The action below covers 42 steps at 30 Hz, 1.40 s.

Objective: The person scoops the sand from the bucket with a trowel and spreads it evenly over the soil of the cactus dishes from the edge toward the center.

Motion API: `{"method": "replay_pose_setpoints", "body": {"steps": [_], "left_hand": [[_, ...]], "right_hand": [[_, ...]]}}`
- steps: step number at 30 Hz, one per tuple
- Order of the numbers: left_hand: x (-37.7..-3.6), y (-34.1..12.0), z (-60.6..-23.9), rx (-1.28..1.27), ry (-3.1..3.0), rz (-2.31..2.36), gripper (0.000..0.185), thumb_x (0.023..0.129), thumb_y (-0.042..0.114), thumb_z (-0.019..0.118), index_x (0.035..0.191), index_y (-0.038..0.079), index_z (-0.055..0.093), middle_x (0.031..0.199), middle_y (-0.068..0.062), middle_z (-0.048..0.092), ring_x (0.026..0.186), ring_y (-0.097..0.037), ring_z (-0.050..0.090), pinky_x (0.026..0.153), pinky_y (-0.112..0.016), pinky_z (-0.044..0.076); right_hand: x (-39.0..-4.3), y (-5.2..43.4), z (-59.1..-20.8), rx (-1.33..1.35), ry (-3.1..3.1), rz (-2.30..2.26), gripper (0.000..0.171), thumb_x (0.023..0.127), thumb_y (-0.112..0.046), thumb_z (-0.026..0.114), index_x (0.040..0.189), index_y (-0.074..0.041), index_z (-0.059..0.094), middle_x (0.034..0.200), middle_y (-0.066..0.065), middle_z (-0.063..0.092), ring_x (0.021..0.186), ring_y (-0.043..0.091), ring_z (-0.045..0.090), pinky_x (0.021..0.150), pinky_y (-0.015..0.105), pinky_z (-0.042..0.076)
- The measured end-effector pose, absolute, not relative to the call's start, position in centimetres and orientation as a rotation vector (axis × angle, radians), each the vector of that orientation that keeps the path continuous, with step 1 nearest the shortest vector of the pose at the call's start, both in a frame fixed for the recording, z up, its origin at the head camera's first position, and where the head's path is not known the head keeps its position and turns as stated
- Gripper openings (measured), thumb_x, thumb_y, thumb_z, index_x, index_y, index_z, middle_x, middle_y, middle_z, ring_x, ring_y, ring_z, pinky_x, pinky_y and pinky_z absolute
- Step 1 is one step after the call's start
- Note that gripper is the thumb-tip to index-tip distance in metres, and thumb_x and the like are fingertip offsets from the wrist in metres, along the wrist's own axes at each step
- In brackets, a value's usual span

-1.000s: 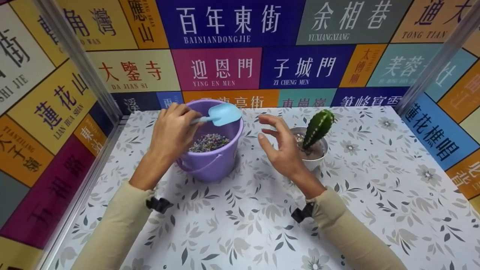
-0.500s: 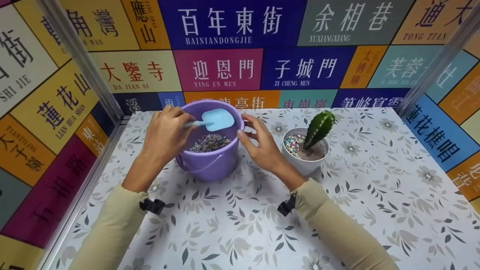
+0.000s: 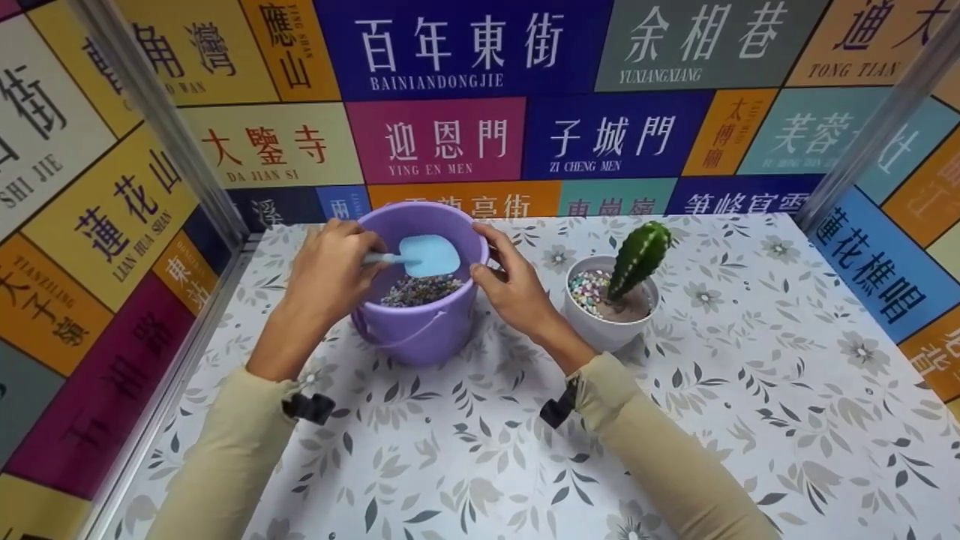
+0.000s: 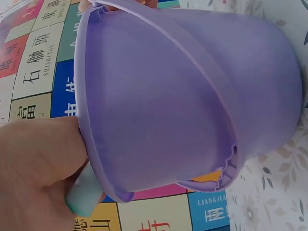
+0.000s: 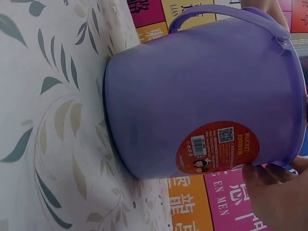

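Note:
A purple bucket (image 3: 420,330) stands on the floral table, partly filled with small coloured pebbles (image 3: 420,289). My left hand (image 3: 330,270) grips the handle of a light blue scoop (image 3: 424,256), whose blade sits inside the bucket just above the pebbles. My right hand (image 3: 510,281) holds the bucket's right rim, thumb and fingers curled round it. In the left wrist view the bucket (image 4: 183,101) fills the frame, with the scoop handle (image 4: 84,197) in my left hand (image 4: 38,173). The right wrist view shows the bucket (image 5: 202,101), its red label (image 5: 216,151), and my right hand (image 5: 279,197).
A white pot (image 3: 611,330) with a green cactus (image 3: 637,259) and some coloured pebbles on its soil stands just right of the bucket. Walls covered in coloured signs close in the table (image 3: 750,390) at the back and both sides.
My right hand moved left from near the cactus pot and took hold of the bucket's rim. The scoop has dropped from above the rim down into the bucket.

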<state>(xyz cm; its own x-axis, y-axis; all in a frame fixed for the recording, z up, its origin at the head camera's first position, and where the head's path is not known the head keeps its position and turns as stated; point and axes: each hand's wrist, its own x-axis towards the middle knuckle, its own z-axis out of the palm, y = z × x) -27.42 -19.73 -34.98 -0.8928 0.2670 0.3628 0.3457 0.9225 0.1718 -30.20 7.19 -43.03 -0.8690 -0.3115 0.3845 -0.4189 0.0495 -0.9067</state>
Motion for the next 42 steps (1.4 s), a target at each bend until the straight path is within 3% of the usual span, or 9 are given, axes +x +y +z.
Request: {"method": "replay_pose_setpoints", "body": {"steps": [9,12,18,24,26,29,36,39,42], "left_hand": [[-28.3,-18.9,-34.0,-0.42,-2.937,-0.181,0.014,0.092,0.016,0.084,0.102,0.008,0.085,0.108,-0.015,0.079,0.112,-0.041,0.068,0.101,-0.06,0.051],[-28.3,-18.4,-33.7,-0.356,-2.976,-0.079,0.018,0.087,0.016,0.085,0.101,0.005,0.084,0.112,-0.019,0.078,0.114,-0.043,0.067,0.101,-0.061,0.05],[-28.2,-17.2,-33.7,-0.286,-3.001,0.146,0.035,0.082,0.014,0.088,0.113,0.0,0.079,0.12,-0.025,0.077,0.118,-0.043,0.066,0.103,-0.059,0.049],[-28.4,-16.3,-33.6,-0.298,-3.083,0.222,0.027,0.095,-0.001,0.071,0.121,0.0,0.077,0.122,-0.022,0.077,0.117,-0.041,0.069,0.108,-0.058,0.048],[-28.5,-16.2,-33.5,-0.319,-3.095,0.224,0.026,0.096,-0.006,0.067,0.119,0.0,0.078,0.119,-0.022,0.078,0.113,-0.04,0.072,0.107,-0.058,0.049],[-28.7,-16.3,-33.5,-0.376,-3.094,0.218,0.026,0.089,-0.008,0.072,0.113,0.0,0.078,0.111,-0.021,0.079,0.105,-0.038,0.074,0.103,-0.057,0.051],[-29.6,-16.5,-34.3,-0.448,-3.12,0.111,0.017,0.081,-0.01,0.069,0.084,0.003,0.079,0.093,-0.018,0.079,0.09,-0.036,0.072,0.094,-0.058,0.057],[-29.9,-16.3,-34.6,-0.433,-3.153,0.141,0.017,0.086,-0.008,0.068,0.091,0.003,0.08,0.099,-0.019,0.079,0.094,-0.037,0.073,0.096,-0.058,0.057],[-30.3,-16.3,-34.7,-0.444,-3.17,0.171,0.01,0.086,-0.001,0.076,0.094,0.003,0.08,0.102,-0.02,0.078,0.098,-0.038,0.074,0.098,-0.057,0.056]], "right_hand": [[-30.1,6.8,-42.9,0.711,-2.215,1.954,0.058,0.107,-0.013,0.056,0.163,-0.012,0.045,0.168,0.01,0.046,0.152,0.027,0.052,0.118,0.044,0.052],[-30.1,6.7,-42.8,0.705,-2.223,1.965,0.057,0.108,-0.013,0.055,0.164,-0.011,0.043,0.168,0.012,0.046,0.152,0.031,0.052,0.116,0.043,0.053],[-30.0,6.5,-42.8,0.702,-2.219,1.975,0.057,0.108,-0.012,0.055,0.164,-0.01,0.044,0.168,0.012,0.047,0.151,0.032,0.053,0.114,0.043,0.054],[-30.1,6.5,-42.8,0.704,-2.209,1.982,0.056,0.108,-0.012,0.055,0.163,-0.011,0.044,0.167,0.012,0.047,0.15,0.031,0.053,0.114,0.042,0.054],[-30.1,6.5,-42.8,0.703,-2.203,1.992,0.056,0.108,-0.012,0.055,0.163,-0.011,0.044,0.167,0.012,0.047,0.15,0.032,0.053,0.115,0.042,0.054],[-30.1,6.6,-42.8,0.7,-2.196,2.007,0.056,0.108,-0.012,0.055,0.163,-0.01,0.044,0.167,0.012,0.047,0.151,0.032,0.052,0.115,0.043,0.054],[-30.1,6.6,-42.9,0.708,-2.189,2.021,0.057,0.109,-0.011,0.056,0.164,-0.01,0.043,0.169,0.011,0.045,0.153,0.03,0.051,0.117,0.042,0.053],[-30.1,6.6,-43.0,0.713,-2.184,2.024,0.057,0.109,-0.011,0.056,0.164,-0.011,0.043,0.17,0.01,0.044,0.153,0.029,0.051,0.117,0.042,0.053],[-30.2,6.6,-43.0,0.718,-2.175,2.029,0.057,0.109,-0.012,0.056,0.164,-0.011,0.043,0.17,0.011,0.044,0.153,0.03,0.05,0.118,0.043,0.052]]}}
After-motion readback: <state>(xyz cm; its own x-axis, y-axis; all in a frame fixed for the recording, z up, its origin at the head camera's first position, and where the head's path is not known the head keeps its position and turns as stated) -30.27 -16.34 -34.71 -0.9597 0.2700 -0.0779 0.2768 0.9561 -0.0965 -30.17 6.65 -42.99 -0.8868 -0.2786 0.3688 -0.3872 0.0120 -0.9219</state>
